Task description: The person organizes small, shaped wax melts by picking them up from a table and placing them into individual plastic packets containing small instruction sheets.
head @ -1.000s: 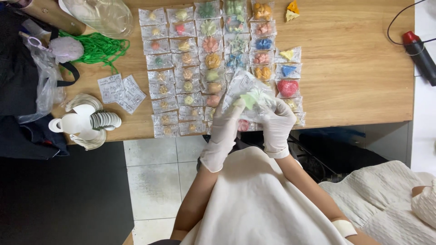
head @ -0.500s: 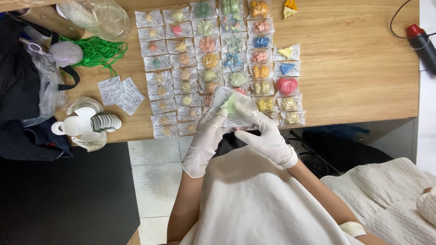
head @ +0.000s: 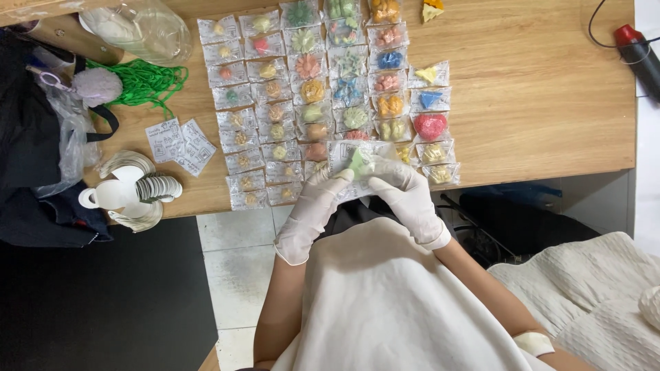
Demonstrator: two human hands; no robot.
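Wood desk [head: 536, 89], pale grain, flat, lies under & beyond the grip. Above the grip, past the fingertips: rows of small clear packets [head: 309, 89] laid flat in columns, each w/ a moulded coloured piece inside (flowers, hearts, triangles; pink, blue, yellow, green). Glossy film, crinkly, prob. slippery.

Far left of the grip: black bag [head: 34, 137], soft cloth; green cord [head: 148, 82], loose tangle; stack of thin white discs [head: 158, 187]; small printed paper slips [head: 180, 143].

Both hands wear thin white gloves. Left hand [head: 313, 206] & right hand [head: 405, 196] pinch one clear pouch [head: 354, 159] between them, just over the desk's near edge, fingers closed on its lower edge from either side. Inside sits a pale green piece [head: 359, 163], small, rounded.

Handling, my read: pouch v. light, limp film, buckles easily; gloves on plastic may slide, so hold the edges/seams, not the middle. Green piece looks solid but perhaps brittle or soft — don't squeeze across it.
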